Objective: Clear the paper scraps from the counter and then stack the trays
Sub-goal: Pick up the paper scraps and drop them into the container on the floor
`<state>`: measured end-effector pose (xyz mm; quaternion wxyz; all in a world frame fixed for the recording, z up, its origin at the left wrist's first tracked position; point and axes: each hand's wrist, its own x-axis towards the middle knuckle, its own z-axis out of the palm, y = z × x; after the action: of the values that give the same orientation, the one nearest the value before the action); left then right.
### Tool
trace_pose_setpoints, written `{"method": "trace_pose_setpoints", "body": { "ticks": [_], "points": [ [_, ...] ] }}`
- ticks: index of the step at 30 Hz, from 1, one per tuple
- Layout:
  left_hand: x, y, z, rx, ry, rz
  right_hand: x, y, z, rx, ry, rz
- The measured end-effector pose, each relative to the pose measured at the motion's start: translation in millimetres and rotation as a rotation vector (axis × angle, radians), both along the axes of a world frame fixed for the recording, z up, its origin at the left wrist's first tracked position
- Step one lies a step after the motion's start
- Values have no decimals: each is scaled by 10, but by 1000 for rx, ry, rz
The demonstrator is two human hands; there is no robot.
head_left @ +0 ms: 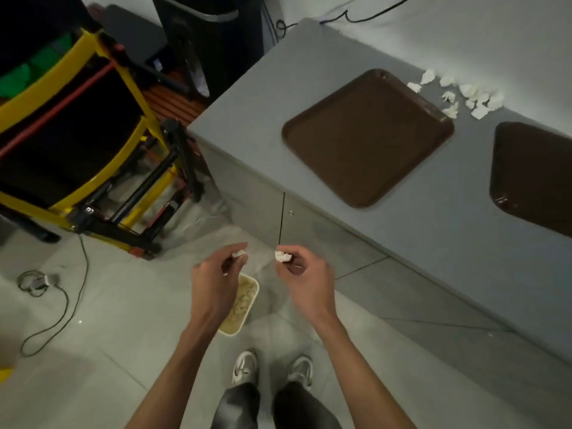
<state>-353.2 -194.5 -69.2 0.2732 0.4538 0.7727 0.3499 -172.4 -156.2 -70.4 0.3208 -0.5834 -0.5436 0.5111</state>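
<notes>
My left hand (216, 281) pinches a small white paper scrap (239, 254) at its fingertips. My right hand (305, 278) pinches another crumpled scrap (283, 256). Both hands hover over the floor, above a pale bin (244, 300) that holds more scraps. On the grey counter (387, 230) lies a brown tray (368, 137), and a second brown tray (535, 178) is cut off at the right edge. Several white scraps (458, 96) lie on the counter behind the first tray, near the wall.
A yellow and black cart (86, 144) stands on the left. A dark bin (213, 35) stands at the back. Cables (55, 305) trail across the tiled floor on the left. My shoes (272, 368) are just below the pale bin.
</notes>
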Motion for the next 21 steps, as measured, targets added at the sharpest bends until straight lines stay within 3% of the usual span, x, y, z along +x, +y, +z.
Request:
{"method": "trace_pose_setpoints", "body": {
  "ticks": [8, 15, 21],
  "points": [
    [-587, -648, -1569, -182, -114, 38, -566, -513, -1770, -101, -213, 104],
    [-981, -718, -3174, -366, -70, 24, -891, -602, -3357, -236, -317, 138],
    [-1069, -669, -4418, -497, -61, -38, -1221, -400, -4399, -209, -409, 243]
  ]
}}
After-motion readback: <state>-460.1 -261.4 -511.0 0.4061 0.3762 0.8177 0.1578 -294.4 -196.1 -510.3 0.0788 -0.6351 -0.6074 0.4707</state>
